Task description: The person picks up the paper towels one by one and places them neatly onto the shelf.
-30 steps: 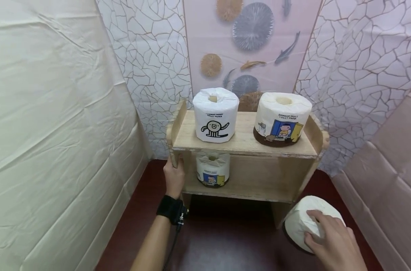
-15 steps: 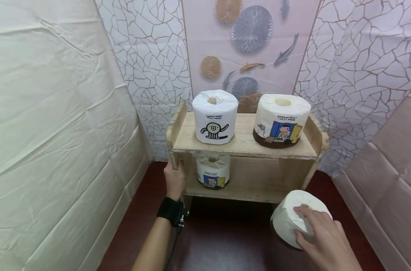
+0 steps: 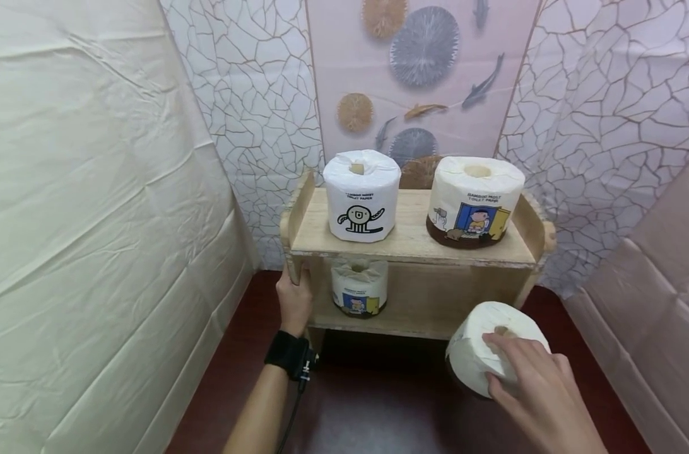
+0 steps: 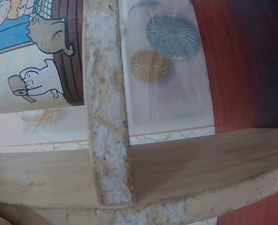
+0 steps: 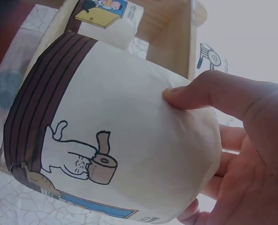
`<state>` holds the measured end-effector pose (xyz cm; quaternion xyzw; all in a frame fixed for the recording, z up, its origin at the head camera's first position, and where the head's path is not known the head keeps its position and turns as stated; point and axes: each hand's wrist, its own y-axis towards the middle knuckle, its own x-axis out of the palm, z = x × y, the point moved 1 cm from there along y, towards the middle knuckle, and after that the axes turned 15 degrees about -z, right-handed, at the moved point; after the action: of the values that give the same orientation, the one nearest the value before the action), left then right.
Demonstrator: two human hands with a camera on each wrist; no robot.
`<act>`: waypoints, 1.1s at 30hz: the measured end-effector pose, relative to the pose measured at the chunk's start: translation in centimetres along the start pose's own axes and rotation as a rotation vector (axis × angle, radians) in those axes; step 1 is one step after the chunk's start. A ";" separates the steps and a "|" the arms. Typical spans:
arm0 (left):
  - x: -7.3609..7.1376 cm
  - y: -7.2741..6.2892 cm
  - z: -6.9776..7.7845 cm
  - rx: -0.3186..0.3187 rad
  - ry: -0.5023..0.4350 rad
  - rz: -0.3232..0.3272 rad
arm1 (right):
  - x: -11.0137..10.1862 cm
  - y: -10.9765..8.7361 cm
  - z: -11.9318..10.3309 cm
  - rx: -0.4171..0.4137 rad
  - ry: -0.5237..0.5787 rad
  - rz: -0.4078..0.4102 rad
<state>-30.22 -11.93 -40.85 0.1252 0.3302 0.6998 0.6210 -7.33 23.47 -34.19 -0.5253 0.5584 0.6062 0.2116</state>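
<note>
My right hand holds a wrapped toilet paper roll in front of the shelf's lower right corner, tilted. In the right wrist view the thumb presses its white side, while the other fingers lie at its top end; a brown band and a cat drawing show on the wrapper. My left hand grips the left side panel of the wooden shelf, its fingertips partly hidden. A matching toilet paper roll stands upright at the left of the lower board.
On the top board stand a white roll with a black cartoon at left and a brown-based roll at right. Creased cloth walls flank the shelf. Dark red floor lies below and in front.
My right hand has carried the toilet paper roll left and slightly up, closer to the shelf's lower opening. My left hand keeps its place on the side panel.
</note>
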 end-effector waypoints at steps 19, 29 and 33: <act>0.2 -0.1 0.1 0.029 0.024 0.021 | 1.6 2.6 0.1 -0.001 -0.034 -0.020; 0.1 0.1 0.7 0.015 0.022 0.034 | 2.4 4.7 1.3 -0.016 -0.069 -0.076; 0.2 0.2 0.4 -0.009 0.002 0.042 | 2.3 5.9 1.8 -0.024 -0.058 -0.121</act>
<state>-30.15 -11.61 -40.46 0.1284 0.3250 0.7142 0.6065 -13.83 22.61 -33.89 -0.5428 0.5120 0.6138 0.2579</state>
